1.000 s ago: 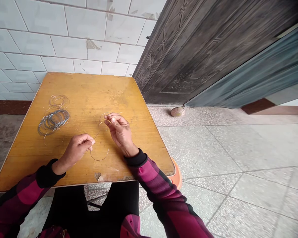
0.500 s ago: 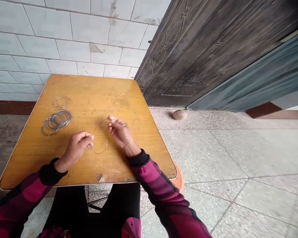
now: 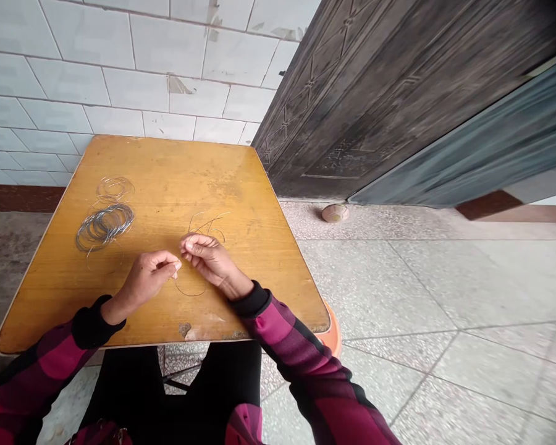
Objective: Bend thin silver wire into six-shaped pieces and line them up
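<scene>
Over the front half of the table, my left hand [image 3: 155, 272] pinches a thin wire [image 3: 189, 295] between thumb and fingertips. The wire hangs below the fingers in a shallow curve to the right. Just right of and slightly above it, my right hand [image 3: 208, 256] is closed in a pinch on the same wire; the short stretch between the hands is hard to see. Beyond my right hand, several loose thin wire pieces [image 3: 210, 221] lie crossed on the table, partly hidden by the fingers.
On the left of the wooden table [image 3: 167, 179] lie a thick grey wire coil [image 3: 104, 225] and a thinner wire coil [image 3: 115, 189] behind it. A tiled wall [image 3: 167, 52] stands at the back, a dark carved door [image 3: 343, 117] at the right. An orange stool [image 3: 333, 330] shows beneath the table's right corner.
My right hand has moved left and toward me, close to my left hand. The loose wire pieces behind it show more plainly. My left hand has shifted slightly right.
</scene>
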### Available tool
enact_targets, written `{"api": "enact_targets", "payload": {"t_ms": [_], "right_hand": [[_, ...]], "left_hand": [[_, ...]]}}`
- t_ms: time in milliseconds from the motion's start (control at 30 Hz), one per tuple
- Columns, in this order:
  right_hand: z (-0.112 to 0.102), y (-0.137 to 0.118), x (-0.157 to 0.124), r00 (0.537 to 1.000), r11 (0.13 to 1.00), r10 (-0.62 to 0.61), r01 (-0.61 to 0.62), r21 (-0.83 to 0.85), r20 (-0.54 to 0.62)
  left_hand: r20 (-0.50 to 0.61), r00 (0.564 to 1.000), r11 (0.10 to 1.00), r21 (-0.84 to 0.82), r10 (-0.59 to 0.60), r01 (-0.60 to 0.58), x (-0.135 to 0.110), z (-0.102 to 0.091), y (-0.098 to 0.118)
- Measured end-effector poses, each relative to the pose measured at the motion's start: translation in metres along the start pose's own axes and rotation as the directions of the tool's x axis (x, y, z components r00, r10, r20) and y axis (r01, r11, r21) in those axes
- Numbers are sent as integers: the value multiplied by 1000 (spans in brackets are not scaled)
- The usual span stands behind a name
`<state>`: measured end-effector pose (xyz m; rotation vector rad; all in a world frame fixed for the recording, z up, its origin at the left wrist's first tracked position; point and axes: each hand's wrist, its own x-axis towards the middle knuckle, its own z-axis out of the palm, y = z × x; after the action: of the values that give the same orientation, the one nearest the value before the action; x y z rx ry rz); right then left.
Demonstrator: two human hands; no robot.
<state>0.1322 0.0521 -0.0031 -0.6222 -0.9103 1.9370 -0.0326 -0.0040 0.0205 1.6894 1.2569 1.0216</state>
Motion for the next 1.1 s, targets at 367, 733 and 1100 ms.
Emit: {"api": "enact_targets", "payload": {"t_ms": [367,733,1100], "right_hand": [[-36,-48,13,984,986,-122,135,98,-130],[8,-12,-18,923,893,-359,296,-338,-140],[26,13,-21,959,922,-278,248,-296,-62]], "left_hand": [[64,995,992,-97,-74,80,0,1,-1],[-385,904,955,-286,-187,76,18,-25,-18],[-347,919,953,-290,-187,85,16,-17,-23]]}}
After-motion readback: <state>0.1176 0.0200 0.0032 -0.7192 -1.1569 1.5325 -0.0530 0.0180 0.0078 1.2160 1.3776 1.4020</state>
